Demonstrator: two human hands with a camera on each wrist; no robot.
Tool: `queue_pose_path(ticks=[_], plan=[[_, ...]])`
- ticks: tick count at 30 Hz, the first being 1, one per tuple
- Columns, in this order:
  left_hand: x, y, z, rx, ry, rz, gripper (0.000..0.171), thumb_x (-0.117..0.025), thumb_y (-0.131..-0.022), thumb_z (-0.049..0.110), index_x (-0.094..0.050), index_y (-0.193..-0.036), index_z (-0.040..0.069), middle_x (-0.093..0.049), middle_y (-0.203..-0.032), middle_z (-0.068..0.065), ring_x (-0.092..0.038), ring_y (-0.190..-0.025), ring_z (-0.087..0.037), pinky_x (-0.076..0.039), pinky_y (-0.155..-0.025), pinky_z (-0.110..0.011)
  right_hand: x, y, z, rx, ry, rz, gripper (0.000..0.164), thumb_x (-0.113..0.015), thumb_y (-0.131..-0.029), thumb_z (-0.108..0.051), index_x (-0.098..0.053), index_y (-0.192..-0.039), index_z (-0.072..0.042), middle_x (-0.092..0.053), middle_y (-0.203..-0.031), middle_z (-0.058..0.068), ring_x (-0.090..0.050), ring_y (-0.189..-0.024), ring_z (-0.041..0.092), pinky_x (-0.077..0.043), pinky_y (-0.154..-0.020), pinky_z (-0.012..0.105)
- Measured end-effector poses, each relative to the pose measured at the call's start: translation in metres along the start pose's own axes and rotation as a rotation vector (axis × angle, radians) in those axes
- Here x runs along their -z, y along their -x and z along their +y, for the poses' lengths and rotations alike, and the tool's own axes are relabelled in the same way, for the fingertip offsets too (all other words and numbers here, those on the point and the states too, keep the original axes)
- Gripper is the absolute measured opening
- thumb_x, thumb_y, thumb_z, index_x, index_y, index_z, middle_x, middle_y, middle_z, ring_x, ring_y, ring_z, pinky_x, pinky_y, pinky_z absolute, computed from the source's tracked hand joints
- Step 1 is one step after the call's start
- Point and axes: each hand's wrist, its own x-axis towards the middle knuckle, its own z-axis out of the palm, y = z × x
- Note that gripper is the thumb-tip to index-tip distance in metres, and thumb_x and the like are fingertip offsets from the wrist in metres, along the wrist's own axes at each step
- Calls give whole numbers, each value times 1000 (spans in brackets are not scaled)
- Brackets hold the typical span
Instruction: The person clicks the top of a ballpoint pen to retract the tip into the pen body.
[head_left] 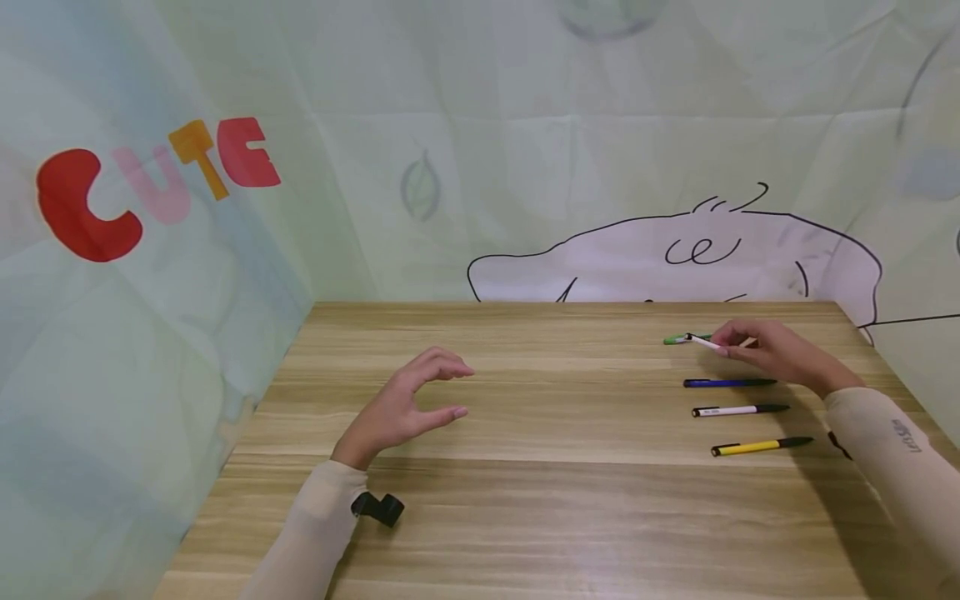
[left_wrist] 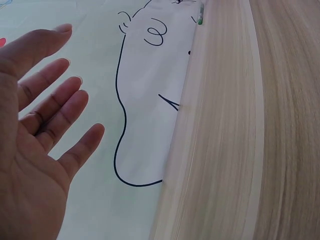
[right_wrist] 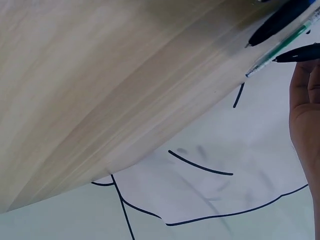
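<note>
At the far right of the tabletop [head_left: 525,508], the head view is showing the right hand [head_left: 783,354] pinching a white pen [head_left: 705,342] between thumb and fingers, by a green pen [head_left: 671,340]. Nearer the person, a blue pen [head_left: 723,383], a second white pen [head_left: 738,410] and a yellow pen [head_left: 757,447] are lying in a column. The left hand [head_left: 405,408] is hovering at left, thumb and fingers spread. The left wrist view is showing its palm, thumb standing apart. The right wrist view is showing the held pen's black tip pointing toward the green pen; contact is unclear.
</note>
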Motion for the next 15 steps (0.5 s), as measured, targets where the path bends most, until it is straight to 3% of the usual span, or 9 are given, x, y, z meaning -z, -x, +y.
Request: queue_pose_path(ticks=[6, 15], plan=[[1, -1, -1, -9, -4, -3, 46, -81, -88, 13, -63, -129, 20, -60, -127, 0, -57, -120, -18, -51, -103, -42, 7, 0, -5, -6, -12, 18, 18, -68, -99, -18, -70, -115, -10, -69, -105, 3, -60, -93, 4, -49, -79, 17], [0, -2, -1, -3, -3, -8, 47, -82, -87, 14, -63, -129, 20, -60, -127, 1, -57, -120, -17, -50, -104, -42, 10, 3, -16, -135, -205, 22, 37, -64, -102, -30, -63, -128, -5, -66, -116, 14, -62, -97, 11, -52, -78, 24]])
